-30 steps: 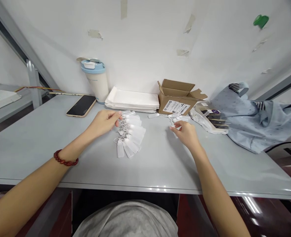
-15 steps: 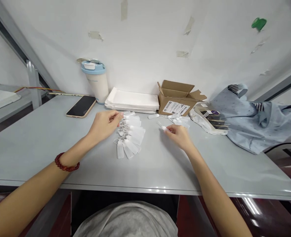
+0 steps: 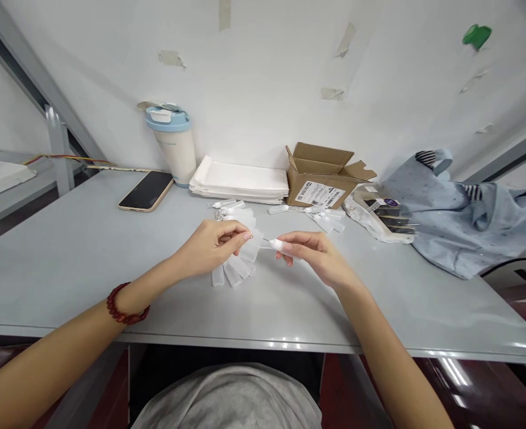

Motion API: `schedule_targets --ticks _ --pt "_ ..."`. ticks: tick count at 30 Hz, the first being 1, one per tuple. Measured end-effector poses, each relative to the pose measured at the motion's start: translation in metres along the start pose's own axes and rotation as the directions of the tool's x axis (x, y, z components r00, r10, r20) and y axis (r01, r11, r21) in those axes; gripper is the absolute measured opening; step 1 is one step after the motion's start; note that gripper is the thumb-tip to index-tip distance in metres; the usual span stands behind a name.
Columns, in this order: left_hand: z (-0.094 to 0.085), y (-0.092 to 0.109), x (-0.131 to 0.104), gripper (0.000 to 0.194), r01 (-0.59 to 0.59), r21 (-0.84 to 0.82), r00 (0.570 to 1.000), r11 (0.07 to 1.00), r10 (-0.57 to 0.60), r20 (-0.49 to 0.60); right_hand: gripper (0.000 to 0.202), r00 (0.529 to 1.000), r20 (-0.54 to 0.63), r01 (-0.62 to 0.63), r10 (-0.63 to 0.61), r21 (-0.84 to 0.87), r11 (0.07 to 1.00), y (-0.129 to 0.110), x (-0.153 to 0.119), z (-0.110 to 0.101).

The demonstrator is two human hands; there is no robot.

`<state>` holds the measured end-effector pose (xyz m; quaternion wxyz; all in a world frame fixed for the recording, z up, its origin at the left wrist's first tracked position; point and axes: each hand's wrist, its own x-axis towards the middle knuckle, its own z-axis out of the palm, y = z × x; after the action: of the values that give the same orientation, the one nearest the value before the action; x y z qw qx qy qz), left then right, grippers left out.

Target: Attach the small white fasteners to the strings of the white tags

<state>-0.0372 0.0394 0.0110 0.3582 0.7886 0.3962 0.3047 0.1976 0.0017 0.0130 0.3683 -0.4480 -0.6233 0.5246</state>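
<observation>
Between the thumb and fingers of my right hand (image 3: 318,256) is a small white-capped bottle (image 3: 277,244), its thin tip pointing left. My left hand (image 3: 211,247) is pinched closed just left of that tip, over a fan of translucent tags (image 3: 233,271). Whatever sits between its fingertips is too small to make out. The fan lies on the grey table, partly hidden by my left hand. Several similar small white-capped pieces (image 3: 323,219) lie in front of the cardboard box (image 3: 318,187).
A phone (image 3: 146,192) and a blue-lidded cup (image 3: 176,149) stand at the back left. Beside them is a stack of white envelopes (image 3: 242,180). A clear packet (image 3: 383,214) and a light blue cloth bag (image 3: 468,220) lie on the right.
My left hand has moved right and toward me, over the fan. My right hand has brought the bottle left, and the two hands are now close together.
</observation>
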Motion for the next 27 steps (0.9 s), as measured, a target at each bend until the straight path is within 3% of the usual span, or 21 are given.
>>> schedule_targets --ticks 7,13,27 --pt "0.002 0.000 0.000 0.027 0.035 -0.027 0.997 0.999 -0.033 0.073 0.024 0.998 -0.042 0.039 -0.040 -0.027 0.999 -0.001 -0.001 0.002" --pt "0.004 0.005 -0.002 0.026 0.039 -0.103 0.990 0.994 -0.025 0.140 0.026 0.999 0.001 0.049 -0.049 -0.060 0.997 -0.002 -0.002 0.005" --pt "0.004 0.009 -0.003 0.025 0.029 -0.120 0.990 0.992 -0.013 0.137 0.030 0.999 0.011 0.031 -0.030 -0.096 0.995 -0.001 -0.001 0.006"
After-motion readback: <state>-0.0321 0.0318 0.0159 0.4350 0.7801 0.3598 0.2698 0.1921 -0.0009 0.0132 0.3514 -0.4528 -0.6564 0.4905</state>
